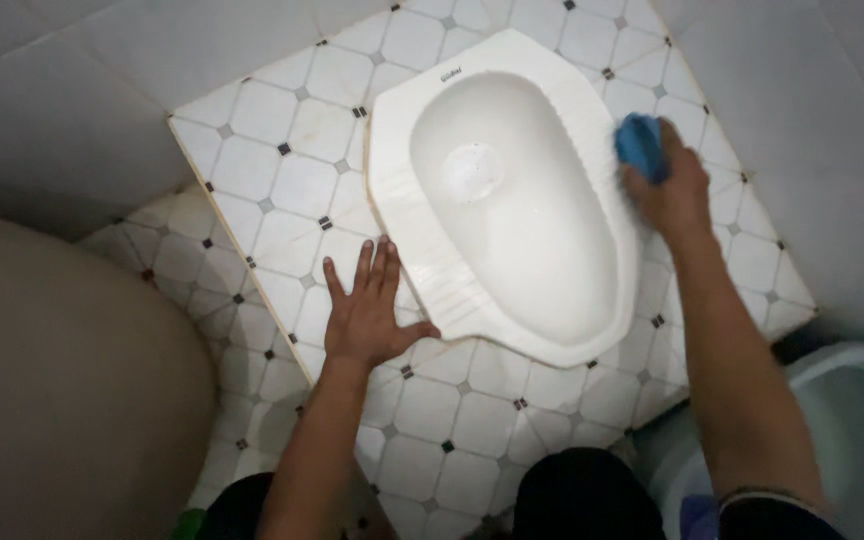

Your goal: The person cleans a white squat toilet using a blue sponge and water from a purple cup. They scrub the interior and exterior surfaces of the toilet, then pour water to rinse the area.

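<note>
A white squat toilet pan [512,215] is set into a raised platform of white tiles with small dark diamonds [282,170]. My right hand [670,190] grips a blue scrubber [640,145] and presses it on the pan's right rim. My left hand [367,310] lies flat, fingers spread, on the tiles just left of the pan's lower left rim, thumb touching its edge. The bowl's inside looks wet, with a round drain hole [472,172] near its upper part.
A large beige rounded container [62,390] fills the lower left. A pale bucket [852,420] stands at the lower right. Grey walls [72,90] close in on left and right. The platform steps down to a lower tiled floor [202,280].
</note>
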